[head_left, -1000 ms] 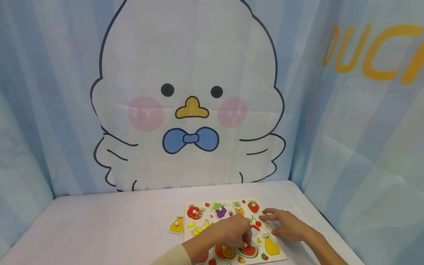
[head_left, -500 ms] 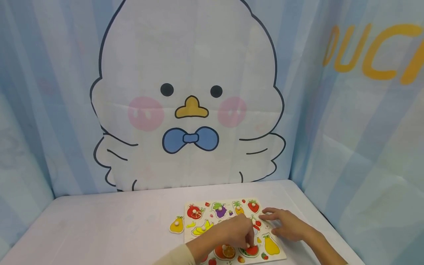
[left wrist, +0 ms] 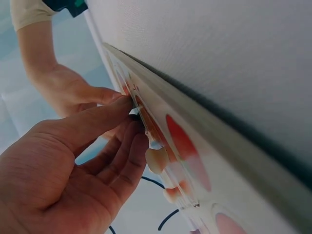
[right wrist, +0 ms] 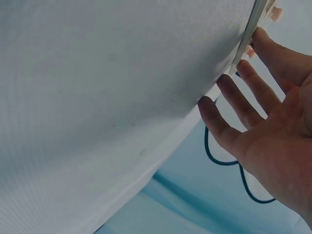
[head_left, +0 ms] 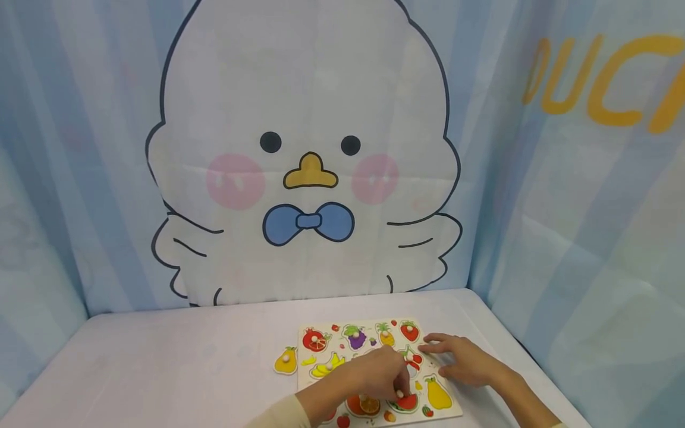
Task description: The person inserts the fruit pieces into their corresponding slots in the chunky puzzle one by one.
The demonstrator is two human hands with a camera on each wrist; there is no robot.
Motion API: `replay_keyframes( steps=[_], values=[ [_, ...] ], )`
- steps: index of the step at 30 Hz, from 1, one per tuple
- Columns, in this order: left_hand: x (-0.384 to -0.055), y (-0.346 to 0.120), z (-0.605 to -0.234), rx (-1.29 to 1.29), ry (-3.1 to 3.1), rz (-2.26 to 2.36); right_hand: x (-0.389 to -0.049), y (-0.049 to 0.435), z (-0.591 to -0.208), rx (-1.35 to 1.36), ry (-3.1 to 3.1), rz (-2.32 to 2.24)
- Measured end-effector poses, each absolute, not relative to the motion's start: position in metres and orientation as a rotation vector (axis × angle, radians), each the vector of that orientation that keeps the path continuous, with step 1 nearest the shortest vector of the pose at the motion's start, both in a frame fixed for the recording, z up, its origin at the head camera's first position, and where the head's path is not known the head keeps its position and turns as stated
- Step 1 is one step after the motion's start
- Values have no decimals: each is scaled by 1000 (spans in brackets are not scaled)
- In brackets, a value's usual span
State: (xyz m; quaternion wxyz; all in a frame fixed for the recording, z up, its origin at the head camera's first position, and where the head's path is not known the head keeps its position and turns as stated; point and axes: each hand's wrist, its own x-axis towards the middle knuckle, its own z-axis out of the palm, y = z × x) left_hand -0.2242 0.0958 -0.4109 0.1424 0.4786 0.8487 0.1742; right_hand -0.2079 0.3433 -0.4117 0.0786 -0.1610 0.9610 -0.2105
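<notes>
A fruit puzzle board [head_left: 455, 410] lies on the table. My left hand [head_left: 377, 374] reaches across it from the left, thumb and fingertips pinching at the knob of the red watermelon piece [head_left: 407, 403] near the front right. In the left wrist view the left thumb [left wrist: 105, 114] and fingers meet close to the board face; the piece between them is mostly hidden. My right hand [head_left: 465, 361] lies along the board's right edge with fingers spread. In the right wrist view its fingertips [right wrist: 207, 105] touch the tabletop and the board's side.
A yellow pear piece [head_left: 286, 361] with a knob lies on the table just left of the board. A pear picture [head_left: 439, 395] without a knob shows at the board's right. Bananas [head_left: 327, 367], grapes [head_left: 355, 337] and a strawberry [head_left: 409, 331] sit on it. A duck-print curtain hangs behind.
The watermelon piece and the left fingertips have shifted slightly to the right on the board. The right hand stays where it was.
</notes>
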Motion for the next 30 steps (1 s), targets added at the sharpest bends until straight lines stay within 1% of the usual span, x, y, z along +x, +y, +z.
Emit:
replay_keyframes(
  steps=[8, 14, 17, 23, 30],
  values=[
    [-229, 89, -413, 1447, 2404, 549, -209, 344, -412, -480, 2871, -635],
    [-232, 70, -410, 1367, 2458, 649, -210, 345, -413, -501, 2866, -636],
    [-236, 53, -407, 1333, 2517, 686, -210, 345, -412, -501, 2871, -627],
    [-243, 8, -398, 1152, 2551, 828, -211, 341, -412, -440, 2870, -627],
    [-254, -38, -399, 1005, 2610, 926, -211, 341, -413, -372, 2875, -635]
  ],
)
